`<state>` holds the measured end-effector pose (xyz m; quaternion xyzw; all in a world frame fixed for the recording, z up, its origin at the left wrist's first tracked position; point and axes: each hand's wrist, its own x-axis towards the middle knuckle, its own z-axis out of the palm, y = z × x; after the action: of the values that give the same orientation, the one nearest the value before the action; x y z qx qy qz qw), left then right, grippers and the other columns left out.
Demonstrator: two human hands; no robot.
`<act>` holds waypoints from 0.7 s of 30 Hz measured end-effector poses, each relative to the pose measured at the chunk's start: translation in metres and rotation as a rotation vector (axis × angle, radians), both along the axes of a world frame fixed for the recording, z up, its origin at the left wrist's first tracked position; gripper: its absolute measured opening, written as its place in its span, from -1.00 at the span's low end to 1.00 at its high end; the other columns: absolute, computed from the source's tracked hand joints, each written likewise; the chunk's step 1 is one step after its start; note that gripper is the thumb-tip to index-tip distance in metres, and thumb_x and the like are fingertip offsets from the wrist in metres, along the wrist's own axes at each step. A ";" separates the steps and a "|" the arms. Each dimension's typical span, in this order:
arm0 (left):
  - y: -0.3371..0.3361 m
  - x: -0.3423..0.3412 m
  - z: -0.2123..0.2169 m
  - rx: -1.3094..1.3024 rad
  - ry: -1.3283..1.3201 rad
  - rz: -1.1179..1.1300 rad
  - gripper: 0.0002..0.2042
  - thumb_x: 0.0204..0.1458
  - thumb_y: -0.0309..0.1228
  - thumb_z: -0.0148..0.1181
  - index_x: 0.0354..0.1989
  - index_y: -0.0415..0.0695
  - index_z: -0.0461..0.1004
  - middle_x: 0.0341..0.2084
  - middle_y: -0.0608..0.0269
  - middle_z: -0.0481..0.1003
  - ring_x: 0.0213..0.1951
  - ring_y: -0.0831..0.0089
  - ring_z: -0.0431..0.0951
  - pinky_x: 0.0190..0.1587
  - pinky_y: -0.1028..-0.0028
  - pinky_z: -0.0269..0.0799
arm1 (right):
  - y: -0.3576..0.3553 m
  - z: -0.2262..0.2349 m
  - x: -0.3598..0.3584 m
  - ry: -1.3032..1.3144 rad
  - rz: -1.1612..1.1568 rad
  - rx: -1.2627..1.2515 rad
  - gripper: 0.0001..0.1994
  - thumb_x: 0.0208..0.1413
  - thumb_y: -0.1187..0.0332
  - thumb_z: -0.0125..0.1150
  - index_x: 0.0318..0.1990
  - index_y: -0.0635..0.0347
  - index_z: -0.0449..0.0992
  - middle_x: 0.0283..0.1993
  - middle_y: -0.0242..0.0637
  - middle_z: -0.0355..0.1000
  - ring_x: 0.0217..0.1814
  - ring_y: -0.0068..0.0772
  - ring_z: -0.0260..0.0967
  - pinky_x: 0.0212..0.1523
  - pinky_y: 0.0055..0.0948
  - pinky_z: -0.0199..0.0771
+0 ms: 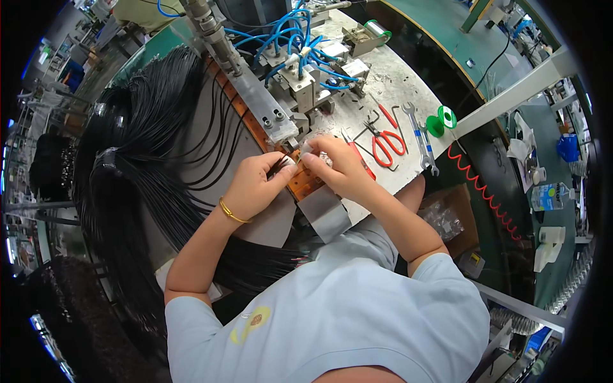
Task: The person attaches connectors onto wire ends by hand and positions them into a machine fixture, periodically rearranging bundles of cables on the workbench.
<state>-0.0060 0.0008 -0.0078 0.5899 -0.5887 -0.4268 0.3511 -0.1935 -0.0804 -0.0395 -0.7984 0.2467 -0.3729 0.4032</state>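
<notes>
Both my hands meet over a copper-brown rail (306,183) at the front of a metal bench machine (305,83). My left hand (254,184), with a yellow bangle at its wrist, is closed in a pinch on thin black cable, of which only a short dark piece shows between the fingers. My right hand (341,167) pinches just beside it, thumb against fingertips; whatever lies between them is too small to make out. A large bundle of black cables (150,166) spreads to the left, with several loose strands running toward the rail. Below the hands juts a grey metal plate (324,214).
Blue air tubes (290,32) top the machine. On the white worktop lie red-handled pliers (387,148), wrenches (421,140), hex keys and a green solder spool (440,121). A red coiled hose (482,191) hangs at right, above a cardboard box (456,220) holding clear plastic bags.
</notes>
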 end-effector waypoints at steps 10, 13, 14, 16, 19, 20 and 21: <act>-0.001 0.001 -0.002 0.059 0.201 -0.016 -0.87 0.12 -0.44 0.14 -0.28 -0.25 0.44 -0.44 0.48 0.41 -0.39 0.78 0.32 -0.31 0.70 0.29 | 0.010 0.002 0.002 -0.127 0.063 0.399 -0.84 0.09 0.37 0.18 -0.31 0.31 0.48 -0.40 -0.28 0.47 -0.35 -0.54 0.38 -0.31 -0.52 0.36; -0.001 -0.001 -0.002 0.071 0.248 -0.009 -0.88 0.12 -0.44 0.15 -0.27 -0.25 0.44 -0.43 0.48 0.41 -0.39 0.79 0.33 -0.31 0.71 0.29 | 0.009 0.004 0.002 -0.130 0.076 0.394 -0.85 0.08 0.39 0.18 -0.30 0.32 0.48 -0.39 -0.30 0.48 -0.33 -0.61 0.38 -0.30 -0.56 0.37; -0.001 -0.002 -0.002 0.082 0.276 0.002 -0.88 0.12 -0.45 0.15 -0.28 -0.24 0.44 -0.43 0.47 0.42 -0.39 0.79 0.33 -0.31 0.72 0.29 | 0.008 0.005 0.002 -0.133 0.082 0.398 -0.85 0.07 0.39 0.18 -0.30 0.32 0.49 -0.39 -0.31 0.48 -0.33 -0.62 0.37 -0.30 -0.56 0.37; 0.000 -0.003 0.002 0.093 0.305 0.012 -0.89 0.12 -0.45 0.16 -0.28 -0.24 0.44 -0.43 0.47 0.42 -0.38 0.80 0.34 -0.31 0.72 0.30 | 0.008 0.005 0.001 -0.136 0.086 0.402 -0.85 0.07 0.39 0.18 -0.30 0.32 0.49 -0.39 -0.32 0.48 -0.33 -0.64 0.37 -0.30 -0.56 0.37; 0.002 -0.005 0.012 0.251 0.345 0.082 -0.89 0.11 -0.44 0.17 -0.28 -0.22 0.45 -0.46 0.46 0.43 -0.42 0.79 0.34 -0.34 0.72 0.30 | 0.009 0.006 -0.002 -0.054 0.080 0.443 -0.88 0.09 0.42 0.16 -0.31 0.30 0.47 -0.35 -0.45 0.45 -0.26 -0.69 0.32 -0.22 -0.59 0.29; 0.001 -0.006 0.012 0.252 0.346 0.080 -0.89 0.11 -0.44 0.17 -0.28 -0.22 0.45 -0.46 0.46 0.43 -0.42 0.79 0.34 -0.34 0.72 0.30 | 0.009 0.005 -0.002 -0.053 0.079 0.443 -0.88 0.09 0.42 0.16 -0.31 0.30 0.47 -0.35 -0.45 0.45 -0.26 -0.69 0.32 -0.22 -0.59 0.29; 0.002 -0.009 0.012 0.209 0.346 0.093 -0.89 0.10 -0.46 0.17 -0.29 -0.25 0.45 -0.48 0.46 0.43 -0.45 0.80 0.34 -0.39 0.72 0.29 | 0.011 0.004 -0.001 -0.035 0.033 0.234 -0.88 0.09 0.41 0.17 -0.32 0.30 0.46 -0.37 -0.43 0.45 -0.29 -0.67 0.31 -0.25 -0.57 0.28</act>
<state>-0.0149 0.0030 0.0039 0.5676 -0.4443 -0.5639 0.4030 -0.1948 -0.0698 -0.0355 -0.7433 0.2681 -0.3488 0.5039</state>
